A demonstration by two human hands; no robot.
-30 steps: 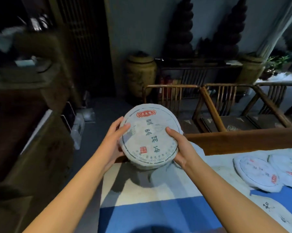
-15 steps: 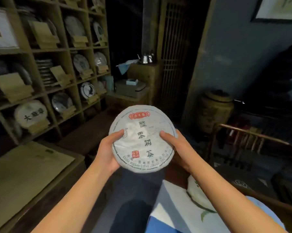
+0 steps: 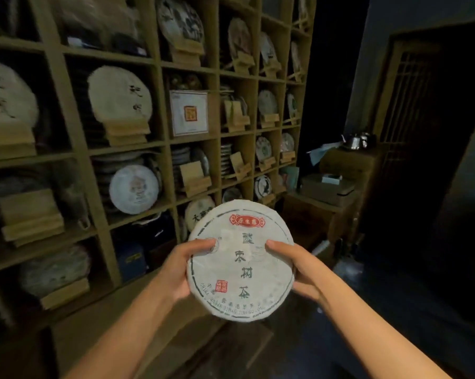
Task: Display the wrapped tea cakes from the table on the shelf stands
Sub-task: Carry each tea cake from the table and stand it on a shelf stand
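Observation:
I hold a round tea cake [image 3: 242, 261] in white paper with a red label and dark characters, upright and facing me, in front of my chest. My left hand [image 3: 180, 272] grips its left edge, thumb on the face. My right hand [image 3: 299, 269] grips its right edge the same way. Ahead and to the left stands a tall wooden grid shelf [image 3: 159, 146]. Many of its cells hold wrapped cakes on wooden stands. Bare wooden stands show in some cells, one [image 3: 195, 177] in the middle and another [image 3: 30, 214] at the left. The table is out of view.
A low wooden cabinet [image 3: 326, 198] with a box on it stands right of the shelf, and a taller cabinet with a metal kettle [image 3: 354, 142] behind it. A dark lattice door [image 3: 411, 110] is at the right. A framed certificate [image 3: 188, 113] leans in one cell.
My view has swung left from the table and chairs to the shelf, which is now much closer. Both hands keep the same hold on the tea cake.

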